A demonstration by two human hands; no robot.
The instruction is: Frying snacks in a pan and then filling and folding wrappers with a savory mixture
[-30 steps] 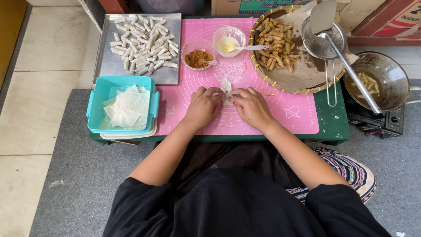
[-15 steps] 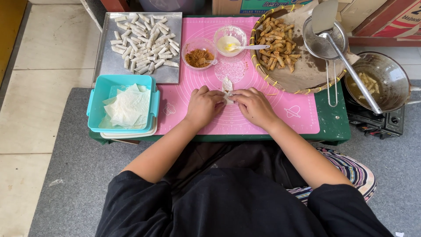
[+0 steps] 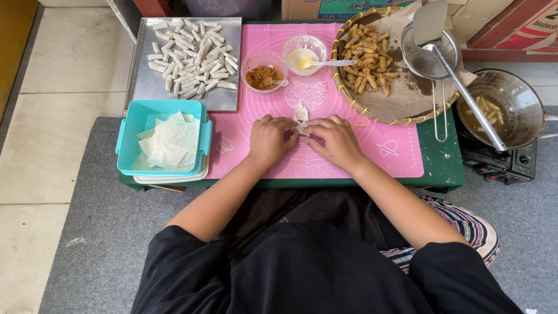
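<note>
Where both hands' grips meet, the wrapper (image 3: 300, 114) pokes upward.

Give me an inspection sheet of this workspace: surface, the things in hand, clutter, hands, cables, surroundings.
Surface: pink mat on a low green table.
Things in hand: small white wrapper on the mat, pinched between both hands.
Clutter: metal tray of uncooked rolls; blue tub of wrapper sheets; bowl of brown filling; bowl of pale paste with a spoon; woven basket of fried rolls; wire skimmer.
Hands: left hand and right hand both on the wrapper, fingers curled.
Cables: nothing seen.
Surroundings: frying pan on a portable stove, grey floor mat, floor tiles, cardboard boxes behind.
</note>
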